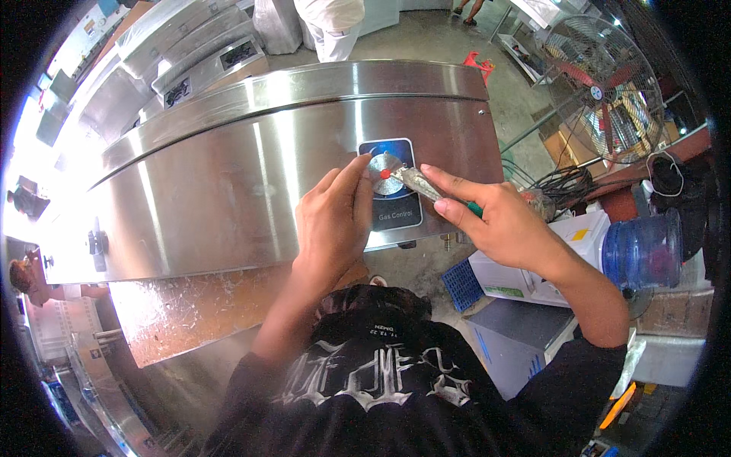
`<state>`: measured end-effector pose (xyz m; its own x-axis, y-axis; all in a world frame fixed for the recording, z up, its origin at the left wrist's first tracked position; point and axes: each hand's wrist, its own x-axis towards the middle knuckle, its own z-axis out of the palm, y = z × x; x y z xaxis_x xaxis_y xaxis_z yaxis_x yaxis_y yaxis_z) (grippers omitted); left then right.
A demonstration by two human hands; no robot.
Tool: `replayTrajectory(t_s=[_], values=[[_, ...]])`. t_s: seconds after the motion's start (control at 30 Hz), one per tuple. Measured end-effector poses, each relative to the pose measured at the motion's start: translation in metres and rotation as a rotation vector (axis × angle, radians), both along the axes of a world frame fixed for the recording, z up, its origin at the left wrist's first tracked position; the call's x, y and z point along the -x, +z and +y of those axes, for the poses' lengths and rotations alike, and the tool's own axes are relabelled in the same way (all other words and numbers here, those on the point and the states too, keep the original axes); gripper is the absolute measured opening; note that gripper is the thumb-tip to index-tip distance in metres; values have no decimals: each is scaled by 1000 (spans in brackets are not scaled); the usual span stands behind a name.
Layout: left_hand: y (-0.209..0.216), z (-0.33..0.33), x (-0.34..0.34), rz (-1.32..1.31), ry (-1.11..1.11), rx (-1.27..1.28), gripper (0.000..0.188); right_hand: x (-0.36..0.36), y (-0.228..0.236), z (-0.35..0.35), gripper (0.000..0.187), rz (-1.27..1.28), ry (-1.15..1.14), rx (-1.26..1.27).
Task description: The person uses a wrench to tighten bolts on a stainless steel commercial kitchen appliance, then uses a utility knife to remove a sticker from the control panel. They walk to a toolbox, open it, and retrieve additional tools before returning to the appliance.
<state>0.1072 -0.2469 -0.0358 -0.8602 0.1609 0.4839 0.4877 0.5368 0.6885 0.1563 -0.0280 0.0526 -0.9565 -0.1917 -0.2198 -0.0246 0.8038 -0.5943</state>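
Note:
A round silver disc with a red centre sits on a blue and black control label, on the front of a large stainless-steel appliance. My left hand is closed, its fingers pressed together and their tips at the disc's left edge. In my right hand, a slim tool with a crumpled whitish-silver body and a green end is pinched between thumb and fingers. Its narrow tip reaches the disc's right side near the red centre. The tool's exact kind is unclear, and my fingers hide part of it.
Under the appliance is a worn brown board. To the right stand a white box, a blue water bottle, a grey box and a large fan near coiled cables. Beyond the appliance, a person stands by steel units.

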Motion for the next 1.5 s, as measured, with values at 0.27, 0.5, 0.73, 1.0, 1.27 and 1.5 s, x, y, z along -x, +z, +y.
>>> replayTrajectory(t_s=[0.27,0.5,0.73,1.0,1.27,1.5], values=[[2,1,-4,14,25,28,23,-3,29,-8,44,94,54,-234],[1,3,-4,17,46,40,23,15,50,-18,40,217,251,-356],[0,2,-3,-4,30,27,23,18,54,-22,42,85,190,-356],[-3,1,1,40,13,18,23,4,22,-10,46,-52,-10,-155],[-1,0,-3,12,4,43,24,-4,3,-5,47,64,-10,7],[2,-4,-7,-11,-26,85,50,28,35,9,43,243,315,-460]])
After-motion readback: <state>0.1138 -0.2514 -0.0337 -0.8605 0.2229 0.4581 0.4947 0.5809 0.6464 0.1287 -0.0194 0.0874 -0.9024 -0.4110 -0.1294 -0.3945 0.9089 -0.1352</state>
